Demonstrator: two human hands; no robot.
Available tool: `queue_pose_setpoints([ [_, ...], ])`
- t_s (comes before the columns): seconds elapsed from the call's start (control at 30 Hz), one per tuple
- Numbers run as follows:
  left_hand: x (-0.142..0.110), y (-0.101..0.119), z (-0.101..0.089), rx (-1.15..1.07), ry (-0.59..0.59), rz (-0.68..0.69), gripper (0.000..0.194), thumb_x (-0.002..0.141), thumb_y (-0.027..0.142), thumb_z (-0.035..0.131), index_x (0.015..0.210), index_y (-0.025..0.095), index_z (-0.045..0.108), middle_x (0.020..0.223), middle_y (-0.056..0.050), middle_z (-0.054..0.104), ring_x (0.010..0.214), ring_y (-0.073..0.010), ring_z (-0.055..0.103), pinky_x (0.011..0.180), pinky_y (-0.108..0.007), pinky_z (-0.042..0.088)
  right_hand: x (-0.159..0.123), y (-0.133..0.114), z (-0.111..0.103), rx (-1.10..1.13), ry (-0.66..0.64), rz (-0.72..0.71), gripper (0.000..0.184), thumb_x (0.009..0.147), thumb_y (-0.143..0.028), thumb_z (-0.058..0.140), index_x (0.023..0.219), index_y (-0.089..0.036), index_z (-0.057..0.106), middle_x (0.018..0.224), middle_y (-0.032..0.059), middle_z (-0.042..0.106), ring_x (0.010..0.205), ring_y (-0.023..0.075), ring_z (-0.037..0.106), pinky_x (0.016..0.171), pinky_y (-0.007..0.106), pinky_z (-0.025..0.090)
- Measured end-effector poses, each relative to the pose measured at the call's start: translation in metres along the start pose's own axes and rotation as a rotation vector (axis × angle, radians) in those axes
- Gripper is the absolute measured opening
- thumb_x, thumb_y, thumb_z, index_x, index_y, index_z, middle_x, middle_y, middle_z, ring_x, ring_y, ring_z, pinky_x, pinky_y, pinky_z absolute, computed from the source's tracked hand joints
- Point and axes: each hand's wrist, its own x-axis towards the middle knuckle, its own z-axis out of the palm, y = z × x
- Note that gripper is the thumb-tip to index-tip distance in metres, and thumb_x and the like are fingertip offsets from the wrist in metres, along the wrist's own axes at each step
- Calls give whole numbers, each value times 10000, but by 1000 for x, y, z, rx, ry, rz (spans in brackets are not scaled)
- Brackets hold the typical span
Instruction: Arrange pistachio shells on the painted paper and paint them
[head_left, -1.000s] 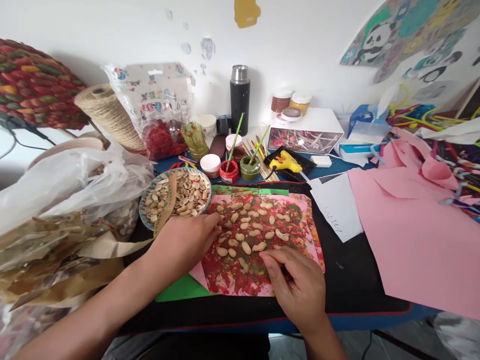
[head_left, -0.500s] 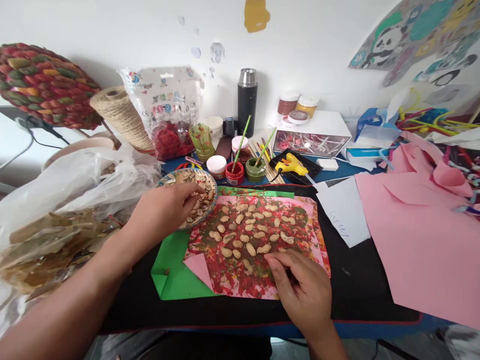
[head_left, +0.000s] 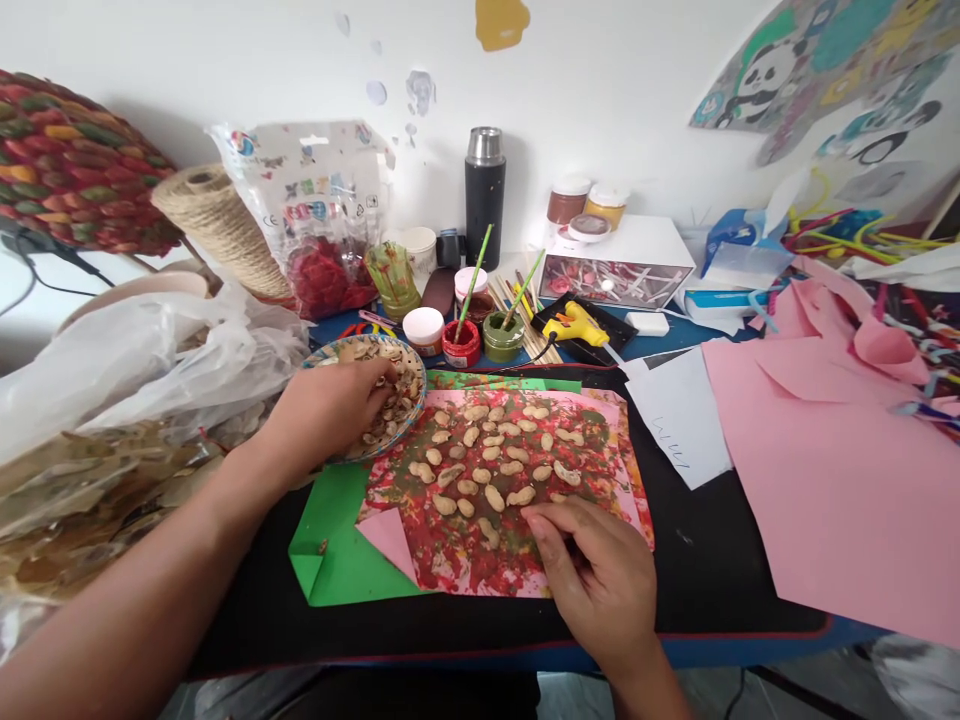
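My left hand (head_left: pixel 330 405) reaches over a patterned bowl (head_left: pixel 418 412) heaped with pieces of peanut shell (head_left: pixel 405 385). Its fingers curl down together among the pieces, and whatever is between the fingertips is hidden. Low over the right part of a paint-blotched pink sheet (head_left: pixel 480 575), my right hand (head_left: pixel 600 575) is closed, thumb and forefinger pinched; anything in the pinch is too small to make out. Several peanut shells (head_left: pixel 493 498) lie spread across the sheet in loose rows, one partly behind my right fingers. Green paper (head_left: pixel 352 545) shows beneath the sheet.
Behind the sheet stand open red (head_left: pixel 461 345) and green paint jars (head_left: pixel 503 338) with brushes, and a yellow glue gun (head_left: pixel 577 325). A black flask (head_left: pixel 485 200) is farther back. Plastic bags (head_left: pixel 157 340) crowd the left; pink paper (head_left: pixel 840 480) covers the right.
My left hand has lowered a little into the bowl, its fingers now among the shell pieces. My right hand keeps its pinch near the same shells. The whole view has shifted slightly.
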Motion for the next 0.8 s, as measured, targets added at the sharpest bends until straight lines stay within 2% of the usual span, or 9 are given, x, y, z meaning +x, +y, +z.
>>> queue_pose_setpoints([
  [0.17, -1, -6, 1, -46, -6, -8, 444, 1017, 406, 455, 1311, 264, 755, 1038, -117, 830, 897, -344, 774, 763, -375, 517, -1, 0, 1, -3, -1, 6, 201, 1073, -204, 626, 916, -189, 752, 759, 44, 792, 630, 177, 744, 589, 267, 529],
  [0.3, 0, -7, 0, -21, -33, -21, 467, 1010, 399, 434, 1301, 238, 762, 1101, -137, 825, 946, -358, 773, 783, -391, 529, -1, 1, 1, 13, -2, 8, 200, 1075, -205, 624, 920, -189, 749, 759, 38, 789, 626, 172, 738, 585, 266, 522],
  [0.47, 2, -6, -2, 53, -74, -28, 462, 1020, 410, 402, 1228, 221, 768, 1067, -142, 824, 952, -368, 774, 742, -390, 527, -1, 1, 1, 20, -1, 2, 204, 1077, -206, 622, 921, -181, 752, 766, 42, 794, 632, 174, 744, 585, 267, 517],
  [0.67, -1, -9, -3, 88, -79, -4, 484, 1022, 410, 393, 1289, 214, 746, 1070, -154, 825, 936, -367, 777, 738, -389, 522, 0, 1, 2, 21, 5, -5, 212, 1081, -213, 621, 914, -185, 750, 778, 48, 803, 654, 182, 758, 587, 270, 518],
  [0.8, 2, -11, -1, 98, -82, 0, 483, 1014, 406, 372, 1214, 184, 752, 1006, -179, 815, 894, -389, 772, 699, -398, 506, -1, 1, 2, 24, -1, 2, 218, 1082, -208, 618, 912, -179, 752, 769, 45, 796, 638, 172, 746, 588, 266, 513],
])
